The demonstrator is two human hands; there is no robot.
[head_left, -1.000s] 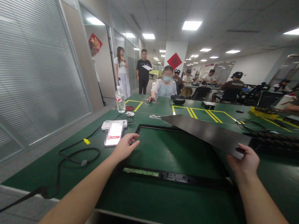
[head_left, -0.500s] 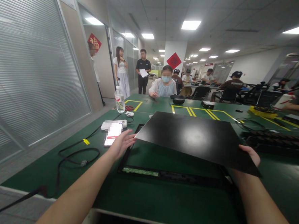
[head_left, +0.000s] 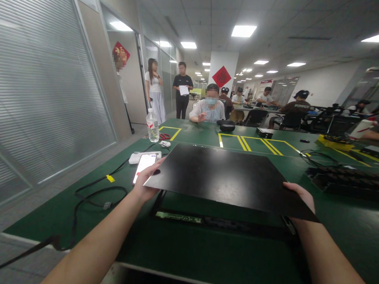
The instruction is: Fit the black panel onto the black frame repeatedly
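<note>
A thin, glossy black panel (head_left: 225,178) is held level above the table, between my two hands. My left hand (head_left: 147,182) grips its left edge, with the fingers partly hidden beneath it. At the right edge, my right hand (head_left: 301,198) has its thumb on top and its other fingers below. Under the panel lies a black rectangular frame (head_left: 242,226), with a strip of green circuit board (head_left: 178,217) along its near side. The panel hides most of the frame's far part. A lit phone (head_left: 145,165) is right beside my left hand.
On the green table (head_left: 214,255), a black cable (head_left: 99,192) loops at the left. Behind the phone stand a white power strip (head_left: 135,157), a water bottle (head_left: 152,127) and red scissors (head_left: 164,136). Black slatted equipment (head_left: 357,181) lies at right. A masked person (head_left: 207,111) sits opposite.
The panel has moved left and levelled out. My left hand, open at its corner before, has closed on the left edge. My right hand has shifted left with the panel.
</note>
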